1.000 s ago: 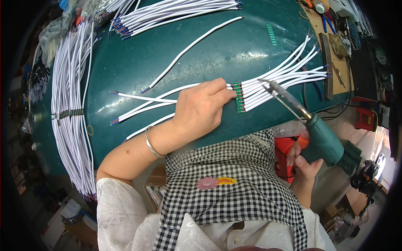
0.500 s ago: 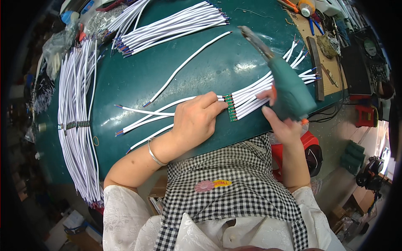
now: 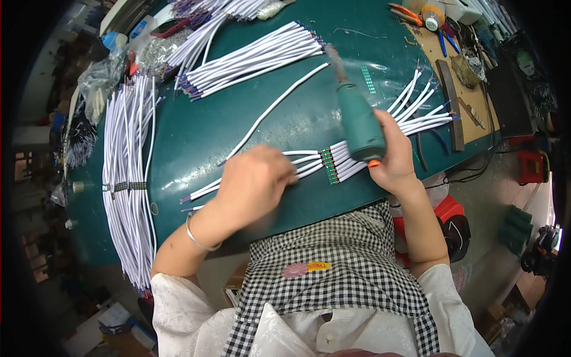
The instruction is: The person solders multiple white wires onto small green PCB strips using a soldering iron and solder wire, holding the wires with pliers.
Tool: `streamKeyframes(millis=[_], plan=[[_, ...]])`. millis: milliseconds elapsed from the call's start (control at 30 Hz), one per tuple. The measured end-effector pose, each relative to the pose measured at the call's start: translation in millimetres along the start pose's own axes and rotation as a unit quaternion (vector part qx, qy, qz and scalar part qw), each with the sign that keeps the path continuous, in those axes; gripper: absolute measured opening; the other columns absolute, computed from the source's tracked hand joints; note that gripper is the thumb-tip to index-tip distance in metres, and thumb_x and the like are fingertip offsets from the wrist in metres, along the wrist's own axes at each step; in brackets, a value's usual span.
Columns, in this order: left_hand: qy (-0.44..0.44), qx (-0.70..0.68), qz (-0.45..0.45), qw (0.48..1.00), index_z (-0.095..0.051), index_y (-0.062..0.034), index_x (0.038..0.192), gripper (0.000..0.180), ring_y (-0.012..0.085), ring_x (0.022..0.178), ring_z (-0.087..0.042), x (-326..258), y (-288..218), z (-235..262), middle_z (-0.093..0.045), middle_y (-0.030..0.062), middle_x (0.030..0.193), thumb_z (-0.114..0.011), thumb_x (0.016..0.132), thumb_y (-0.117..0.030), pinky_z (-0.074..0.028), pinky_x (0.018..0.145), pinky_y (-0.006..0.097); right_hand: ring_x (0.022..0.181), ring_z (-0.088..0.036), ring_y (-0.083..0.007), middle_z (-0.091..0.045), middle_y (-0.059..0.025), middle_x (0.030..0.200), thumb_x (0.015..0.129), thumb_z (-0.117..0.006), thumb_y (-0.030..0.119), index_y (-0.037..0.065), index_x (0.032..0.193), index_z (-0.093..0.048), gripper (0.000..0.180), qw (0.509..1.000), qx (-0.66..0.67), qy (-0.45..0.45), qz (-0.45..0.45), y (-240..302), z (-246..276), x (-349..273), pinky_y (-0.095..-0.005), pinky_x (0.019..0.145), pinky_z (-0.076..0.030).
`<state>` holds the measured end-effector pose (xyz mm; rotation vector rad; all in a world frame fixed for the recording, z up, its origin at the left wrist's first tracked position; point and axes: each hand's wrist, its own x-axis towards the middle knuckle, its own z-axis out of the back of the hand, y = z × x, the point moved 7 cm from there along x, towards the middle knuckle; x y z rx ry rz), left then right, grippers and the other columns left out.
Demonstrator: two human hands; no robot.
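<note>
My right hand [image 3: 397,159] is closed round a green soldering gun [image 3: 358,122] with an orange trigger; its metal tip points away from me, above the table. Below it, a narrow green circuit board strip [image 3: 331,174] lies on the table. White cables [image 3: 352,169] run from its right side and fan out. A few more white cables [image 3: 303,159] meet its left side. Over these hovers my left hand [image 3: 253,183], fingers curled and smeared by motion; whether it holds anything is unclear. It partly hides the cables on that side.
A single white cable [image 3: 270,107] lies beyond my left hand. Cable piles [image 3: 253,59] lie at the back, and a tied bundle [image 3: 128,143] at the left. A perforated green strip [image 3: 368,80] and a dark bar [image 3: 450,106] are on the right of the green table [image 3: 196,128].
My left hand has come off the board's edge and moved left. The soldering gun has swung left and stands more upright in my right hand. The whole view has shifted slightly.
</note>
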<state>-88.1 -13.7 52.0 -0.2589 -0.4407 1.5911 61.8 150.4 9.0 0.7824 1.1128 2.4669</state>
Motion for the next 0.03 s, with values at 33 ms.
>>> streamKeyframes(millis=[33], plan=[[-0.043,0.005,0.016,0.999,-0.073,-0.0100,0.086,0.016,0.0305,0.080,-0.065,10.9,9.0,7.2,-0.070,0.0070,0.087,-0.074,0.072,-0.004,-0.053,0.066,0.041,0.119,-0.061,-0.0338,-0.060,-0.0202,0.127,0.065,-0.063,-0.009,0.001,0.138,-0.045,0.076,0.997,0.060,-0.022,-0.034,-10.6,-0.2,-2.9,-0.0415,0.102,-0.047]])
